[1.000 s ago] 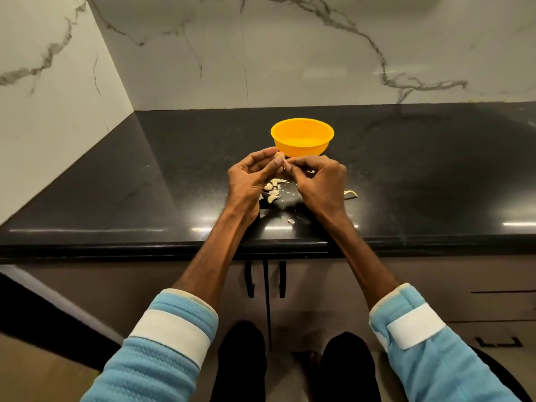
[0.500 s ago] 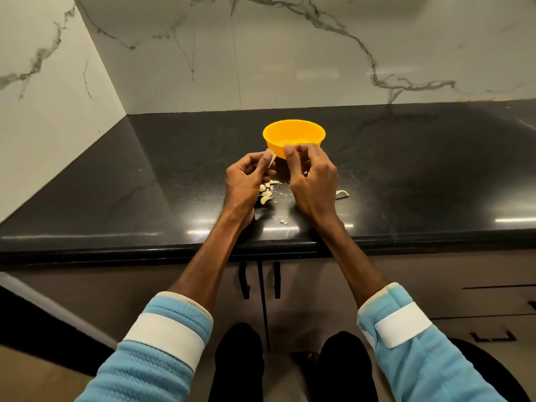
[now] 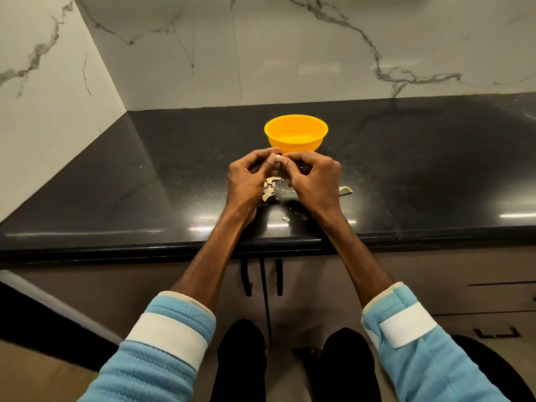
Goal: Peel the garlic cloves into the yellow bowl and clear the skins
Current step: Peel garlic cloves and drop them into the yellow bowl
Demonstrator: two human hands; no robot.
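A yellow bowl (image 3: 295,132) stands on the black counter (image 3: 145,184), just beyond my hands. My left hand (image 3: 249,181) and my right hand (image 3: 314,179) meet fingertip to fingertip in front of the bowl, both pinching a small pale garlic clove (image 3: 278,158) between them. Below the hands, a small heap of garlic cloves and papery skins (image 3: 269,189) lies on the counter. One skin curl (image 3: 345,190) lies to the right of my right hand, and a tiny skin flake (image 3: 286,219) sits nearer the counter's front edge.
Marble walls close off the counter at the back and left, forming a corner (image 3: 126,110). Cabinet doors with black handles (image 3: 262,277) hang under the counter edge. Drawers (image 3: 493,300) are at the lower right.
My right hand, which was raised at the bowl's rim half a second ago, has come back down to meet the left hand. Both now pinch a clove together.
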